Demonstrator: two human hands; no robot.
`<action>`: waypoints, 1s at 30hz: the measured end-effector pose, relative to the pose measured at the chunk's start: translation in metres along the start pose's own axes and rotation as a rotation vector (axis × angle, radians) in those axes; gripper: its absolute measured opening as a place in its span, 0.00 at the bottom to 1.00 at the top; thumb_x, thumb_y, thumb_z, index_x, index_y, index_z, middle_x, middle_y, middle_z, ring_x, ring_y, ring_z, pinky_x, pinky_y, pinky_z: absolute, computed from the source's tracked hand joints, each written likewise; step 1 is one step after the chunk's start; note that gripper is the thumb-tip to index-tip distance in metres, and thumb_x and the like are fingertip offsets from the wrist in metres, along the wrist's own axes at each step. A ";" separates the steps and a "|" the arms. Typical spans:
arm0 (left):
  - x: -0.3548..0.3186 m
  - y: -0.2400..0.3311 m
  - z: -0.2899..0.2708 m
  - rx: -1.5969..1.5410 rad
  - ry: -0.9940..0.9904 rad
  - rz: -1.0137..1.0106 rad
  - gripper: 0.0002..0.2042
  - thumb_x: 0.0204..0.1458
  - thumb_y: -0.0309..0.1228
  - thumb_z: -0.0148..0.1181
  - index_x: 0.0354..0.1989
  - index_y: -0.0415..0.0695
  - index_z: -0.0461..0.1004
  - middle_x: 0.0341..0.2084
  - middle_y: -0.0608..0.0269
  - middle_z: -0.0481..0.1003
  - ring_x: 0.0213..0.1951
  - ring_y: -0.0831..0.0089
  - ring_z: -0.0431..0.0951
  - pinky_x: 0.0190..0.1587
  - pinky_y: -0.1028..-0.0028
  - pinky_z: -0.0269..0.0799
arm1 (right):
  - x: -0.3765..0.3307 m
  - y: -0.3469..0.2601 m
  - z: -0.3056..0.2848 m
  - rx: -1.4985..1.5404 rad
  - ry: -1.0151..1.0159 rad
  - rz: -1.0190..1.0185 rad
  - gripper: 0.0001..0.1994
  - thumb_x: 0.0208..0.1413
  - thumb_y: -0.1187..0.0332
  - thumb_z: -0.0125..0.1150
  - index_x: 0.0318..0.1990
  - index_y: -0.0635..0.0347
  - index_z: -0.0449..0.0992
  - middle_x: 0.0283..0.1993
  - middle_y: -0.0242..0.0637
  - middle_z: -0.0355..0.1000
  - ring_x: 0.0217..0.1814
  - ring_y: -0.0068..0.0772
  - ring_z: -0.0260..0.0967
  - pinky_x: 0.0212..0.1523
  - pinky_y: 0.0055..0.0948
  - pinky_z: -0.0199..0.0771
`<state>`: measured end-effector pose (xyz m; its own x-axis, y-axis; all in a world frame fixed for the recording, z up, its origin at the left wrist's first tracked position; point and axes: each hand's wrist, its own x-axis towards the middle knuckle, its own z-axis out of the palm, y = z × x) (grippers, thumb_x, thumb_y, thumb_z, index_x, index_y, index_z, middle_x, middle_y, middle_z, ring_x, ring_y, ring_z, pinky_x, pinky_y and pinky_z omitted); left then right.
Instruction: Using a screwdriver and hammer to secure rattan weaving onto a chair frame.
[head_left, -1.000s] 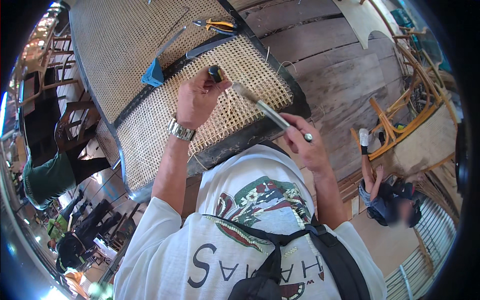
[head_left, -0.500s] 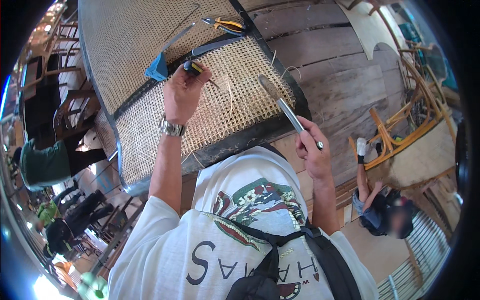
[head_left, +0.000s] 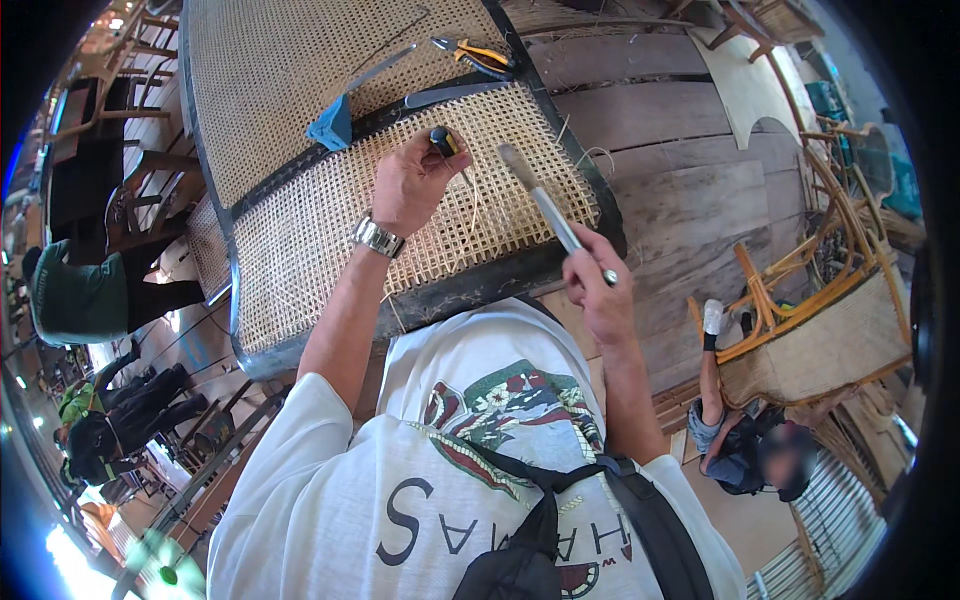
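Observation:
My left hand (head_left: 410, 185) is closed around the short black-and-yellow handle of a screwdriver-like tool (head_left: 443, 142). Its thin shaft points down at the woven cane panel (head_left: 330, 245); I cannot tell whether the tip touches the weave. My right hand (head_left: 598, 285) grips a silver-shafted tool (head_left: 552, 215) with a brown, worn far end. That end is over the panel, to the right of my left hand. A blue-handled tool with a narrow blade (head_left: 332, 124) lies beyond my left hand. Near it rest a grey blade (head_left: 455, 94) and orange-and-black pliers (head_left: 480, 58).
A dark frame (head_left: 460, 270) borders the cane, with loose strands at its right. Wooden boards (head_left: 660, 130) lie beyond. On the right, a person (head_left: 745, 450) sits near a rattan chair frame (head_left: 800, 320). Other people and wooden chairs (head_left: 150, 190) are at the left.
My left hand and its tool have moved right across the cane. The right-hand tool has shifted left and slightly up, so the two are closer together. Both hands keep their grips.

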<state>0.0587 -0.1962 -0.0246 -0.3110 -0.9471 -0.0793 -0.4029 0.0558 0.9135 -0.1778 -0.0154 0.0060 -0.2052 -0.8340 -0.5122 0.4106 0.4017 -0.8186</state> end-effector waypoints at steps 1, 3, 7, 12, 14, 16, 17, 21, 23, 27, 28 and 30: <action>-0.001 0.000 0.000 0.001 0.011 -0.013 0.12 0.55 0.32 0.70 0.45 0.42 0.79 0.34 0.65 0.85 0.38 0.79 0.84 0.41 0.78 0.78 | 0.001 -0.001 0.001 -0.064 -0.087 0.045 0.17 0.68 0.70 0.52 0.61 0.63 0.71 0.29 0.24 0.66 0.25 0.08 0.53 0.23 0.11 0.51; -0.003 0.002 -0.005 -0.115 0.048 0.019 0.12 0.55 0.31 0.70 0.45 0.42 0.79 0.34 0.65 0.85 0.37 0.80 0.84 0.42 0.77 0.78 | -0.003 -0.004 0.002 -0.093 -0.166 0.063 0.17 0.67 0.70 0.53 0.61 0.63 0.72 0.28 0.22 0.66 0.24 0.07 0.53 0.24 0.11 0.51; -0.019 0.005 -0.011 -0.199 0.110 -0.015 0.11 0.56 0.29 0.70 0.45 0.42 0.79 0.35 0.66 0.84 0.38 0.79 0.84 0.43 0.78 0.78 | -0.034 -0.011 -0.004 -0.272 -0.116 0.065 0.18 0.67 0.70 0.53 0.62 0.61 0.72 0.31 0.23 0.69 0.27 0.09 0.58 0.27 0.13 0.58; -0.023 0.011 -0.003 -0.111 0.071 -0.006 0.11 0.56 0.29 0.69 0.45 0.42 0.78 0.35 0.66 0.84 0.40 0.80 0.83 0.43 0.78 0.78 | -0.038 -0.005 0.008 -0.471 -0.394 0.014 0.19 0.66 0.70 0.54 0.63 0.64 0.71 0.41 0.29 0.75 0.40 0.17 0.67 0.42 0.20 0.69; -0.022 0.013 -0.004 -0.116 0.032 -0.034 0.10 0.57 0.28 0.68 0.46 0.42 0.78 0.37 0.68 0.83 0.41 0.83 0.81 0.45 0.79 0.77 | -0.033 -0.004 0.014 -0.513 -0.460 -0.096 0.19 0.66 0.71 0.55 0.62 0.66 0.71 0.38 0.25 0.72 0.35 0.13 0.65 0.36 0.17 0.66; -0.022 0.014 -0.004 -0.110 0.043 -0.027 0.11 0.55 0.29 0.70 0.45 0.42 0.79 0.35 0.66 0.84 0.40 0.80 0.83 0.43 0.78 0.78 | -0.031 -0.005 0.016 -0.500 -0.456 -0.054 0.19 0.66 0.71 0.55 0.62 0.66 0.71 0.43 0.31 0.75 0.40 0.18 0.67 0.42 0.21 0.68; -0.023 0.013 -0.003 -0.110 0.068 -0.009 0.11 0.54 0.31 0.71 0.43 0.42 0.79 0.34 0.65 0.85 0.39 0.78 0.85 0.42 0.77 0.79 | -0.030 -0.005 0.016 -0.500 -0.452 -0.016 0.19 0.66 0.70 0.55 0.62 0.66 0.71 0.47 0.38 0.77 0.45 0.23 0.70 0.48 0.25 0.71; -0.027 0.009 0.004 -0.085 0.107 -0.010 0.11 0.54 0.30 0.70 0.43 0.41 0.79 0.34 0.63 0.85 0.39 0.78 0.85 0.42 0.77 0.79 | -0.028 -0.004 0.015 -0.537 -0.466 -0.034 0.18 0.66 0.71 0.54 0.61 0.66 0.72 0.46 0.38 0.77 0.44 0.23 0.70 0.47 0.24 0.71; -0.029 0.006 0.008 -0.121 0.128 -0.027 0.11 0.54 0.30 0.70 0.43 0.41 0.79 0.33 0.63 0.85 0.39 0.78 0.85 0.42 0.78 0.78 | -0.026 -0.002 0.015 -0.552 -0.458 -0.080 0.18 0.66 0.72 0.54 0.61 0.66 0.72 0.44 0.35 0.77 0.41 0.21 0.69 0.44 0.24 0.71; -0.029 -0.001 0.004 -0.228 0.215 -0.011 0.09 0.54 0.29 0.70 0.42 0.42 0.79 0.31 0.66 0.84 0.36 0.81 0.84 0.40 0.80 0.77 | -0.025 0.003 0.018 -0.334 -0.296 -0.002 0.17 0.66 0.72 0.53 0.61 0.64 0.72 0.39 0.29 0.73 0.37 0.16 0.65 0.39 0.20 0.68; -0.029 -0.002 0.003 -0.293 0.275 0.008 0.09 0.55 0.29 0.70 0.42 0.42 0.80 0.30 0.67 0.83 0.35 0.82 0.83 0.39 0.80 0.77 | -0.025 0.004 0.019 -0.323 -0.311 -0.009 0.17 0.66 0.72 0.53 0.61 0.64 0.72 0.39 0.29 0.73 0.37 0.16 0.65 0.39 0.20 0.68; -0.027 -0.005 0.004 -0.237 0.255 0.000 0.09 0.54 0.29 0.70 0.41 0.42 0.80 0.30 0.67 0.83 0.35 0.82 0.83 0.39 0.80 0.77 | -0.024 0.005 0.020 -0.452 -0.423 -0.109 0.17 0.66 0.73 0.53 0.60 0.63 0.72 0.37 0.27 0.71 0.36 0.15 0.64 0.36 0.19 0.66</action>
<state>0.0658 -0.1692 -0.0283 -0.0735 -0.9973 -0.0044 -0.1825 0.0091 0.9832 -0.1535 -0.0010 0.0196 0.1828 -0.9195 -0.3481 -0.0281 0.3490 -0.9367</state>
